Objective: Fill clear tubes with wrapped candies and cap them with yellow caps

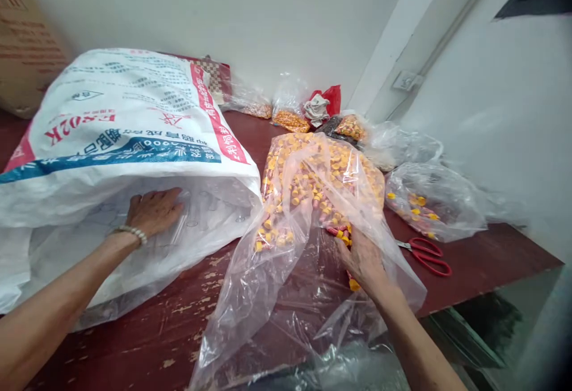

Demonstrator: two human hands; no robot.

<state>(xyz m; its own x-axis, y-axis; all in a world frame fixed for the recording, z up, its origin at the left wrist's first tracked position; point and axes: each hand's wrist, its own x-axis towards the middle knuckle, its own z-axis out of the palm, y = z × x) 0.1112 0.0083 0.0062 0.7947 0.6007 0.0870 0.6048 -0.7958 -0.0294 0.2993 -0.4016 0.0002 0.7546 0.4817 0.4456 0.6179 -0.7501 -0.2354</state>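
Note:
My left hand (156, 211), a beaded bracelet at its wrist, reaches into the mouth of a large white printed sack (134, 105). Its fingers curl down over clear plastic tubes (193, 209) lying inside. My right hand (367, 260) is in the opening of a big clear plastic bag (268, 295), among small red pieces with yellow caps (342, 233). The thumb stands out to the left, while the other fingers are partly hidden by the film and pieces. Most of the capped pieces fill the far end of the bag.
Red-handled scissors (429, 257) lie right of the big bag, near a smaller clear bag (440, 200) with some capped pieces. Bags of orange pieces (290, 118) and a red bag (330, 100) stand along the wall. A cardboard box (29, 45) is at the far left.

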